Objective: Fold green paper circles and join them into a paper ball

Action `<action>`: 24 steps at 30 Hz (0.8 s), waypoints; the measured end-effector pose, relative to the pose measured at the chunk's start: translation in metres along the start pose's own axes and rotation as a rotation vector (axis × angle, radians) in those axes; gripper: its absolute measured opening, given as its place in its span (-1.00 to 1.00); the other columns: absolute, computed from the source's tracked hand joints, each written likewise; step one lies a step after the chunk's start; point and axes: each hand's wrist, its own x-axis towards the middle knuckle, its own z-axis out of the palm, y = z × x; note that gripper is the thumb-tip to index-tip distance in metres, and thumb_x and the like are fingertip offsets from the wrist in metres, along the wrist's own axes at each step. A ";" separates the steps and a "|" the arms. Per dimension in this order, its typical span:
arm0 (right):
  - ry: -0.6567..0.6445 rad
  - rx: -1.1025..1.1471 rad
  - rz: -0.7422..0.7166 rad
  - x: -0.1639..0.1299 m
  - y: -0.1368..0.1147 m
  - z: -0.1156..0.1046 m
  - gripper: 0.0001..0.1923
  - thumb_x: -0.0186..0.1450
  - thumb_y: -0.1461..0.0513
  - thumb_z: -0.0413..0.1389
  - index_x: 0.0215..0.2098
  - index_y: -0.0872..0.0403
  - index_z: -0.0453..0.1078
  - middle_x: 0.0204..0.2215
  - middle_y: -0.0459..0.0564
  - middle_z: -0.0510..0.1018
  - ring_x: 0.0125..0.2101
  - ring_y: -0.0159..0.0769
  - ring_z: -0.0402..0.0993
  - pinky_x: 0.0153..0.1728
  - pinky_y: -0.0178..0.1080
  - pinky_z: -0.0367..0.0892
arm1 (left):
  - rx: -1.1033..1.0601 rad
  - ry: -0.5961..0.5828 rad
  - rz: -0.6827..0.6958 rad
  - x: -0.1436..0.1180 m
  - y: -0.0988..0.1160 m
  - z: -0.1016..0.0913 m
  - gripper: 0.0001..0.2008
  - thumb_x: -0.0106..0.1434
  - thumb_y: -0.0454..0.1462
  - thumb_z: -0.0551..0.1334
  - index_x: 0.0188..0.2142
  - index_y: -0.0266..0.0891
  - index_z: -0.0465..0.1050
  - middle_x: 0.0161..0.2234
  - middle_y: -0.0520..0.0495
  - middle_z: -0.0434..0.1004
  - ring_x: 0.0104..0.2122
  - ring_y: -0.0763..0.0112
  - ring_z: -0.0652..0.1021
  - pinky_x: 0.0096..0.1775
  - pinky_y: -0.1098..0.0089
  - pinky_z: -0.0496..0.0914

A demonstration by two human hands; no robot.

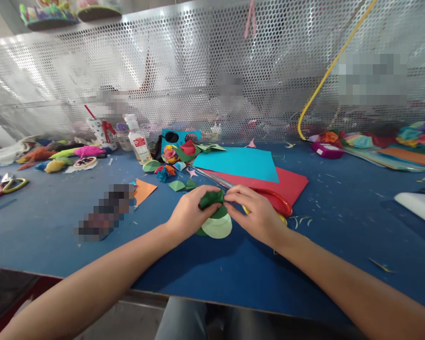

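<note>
Both hands meet over the blue table on a piece of dark green paper [211, 198], which is bent into a curve. My left hand [189, 210] is closed, pinching the paper's left and lower side between thumb and fingers. From the right, my right hand [253, 210] pinches the paper's right edge with thumb and fingertips. Under the hands lie a pale green paper circle [217, 226] and darker green pieces, partly covered. Scissors with red and yellow handles [281, 200] rest behind and beneath my right hand, their blades pointing to the far left.
Behind the hands lie a cyan sheet [241, 163] and a red sheet [293, 182]. A glue bottle [139, 139], a patterned cup [101, 132] and paper flowers [170, 154] stand farther back left. More scissors [7, 184] lie far left. A perforated metal screen [184, 71] borders the table [184, 264].
</note>
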 end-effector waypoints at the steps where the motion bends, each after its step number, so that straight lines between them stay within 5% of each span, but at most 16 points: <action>1: 0.000 -0.015 -0.016 0.000 -0.001 -0.001 -0.88 0.24 0.31 -0.01 -0.30 0.04 0.34 -0.30 0.01 0.44 -0.27 -0.30 0.40 -0.25 -0.24 0.35 | 0.012 -0.001 0.011 0.000 0.000 0.000 -0.75 0.12 -0.26 0.20 -0.16 -0.16 0.35 -0.24 -0.03 0.50 -0.27 0.38 0.49 -0.26 0.42 0.37; 10: 0.063 -0.052 -0.057 -0.002 -0.005 -0.002 -0.85 0.25 0.29 0.01 -0.22 0.00 0.34 -0.30 -0.04 0.51 -0.25 -0.29 0.43 -0.21 -0.20 0.35 | 0.032 -0.095 0.032 -0.003 -0.001 0.001 -0.69 0.18 -0.26 0.13 -0.06 -0.12 0.27 -0.23 0.00 0.53 -0.32 0.40 0.53 -0.33 0.43 0.39; 18: 0.056 0.080 0.165 -0.002 -0.002 0.003 -0.79 0.18 0.25 0.10 -0.18 0.03 0.34 -0.33 -0.04 0.53 -0.34 -0.29 0.48 -0.31 -0.24 0.42 | -0.021 -0.076 0.041 -0.001 0.000 0.000 -0.84 0.17 -0.25 0.15 -0.26 -0.16 0.46 -0.30 0.00 0.56 -0.33 0.41 0.53 -0.30 0.46 0.38; 24: 0.038 0.114 0.202 -0.001 -0.004 0.004 -0.85 0.18 0.26 0.09 -0.25 0.03 0.37 -0.39 -0.06 0.54 -0.40 -0.31 0.49 -0.35 -0.26 0.44 | -0.073 -0.156 0.004 0.000 -0.001 0.000 -0.83 0.16 -0.27 0.15 -0.25 -0.16 0.47 -0.34 0.02 0.56 -0.39 0.43 0.52 -0.36 0.49 0.37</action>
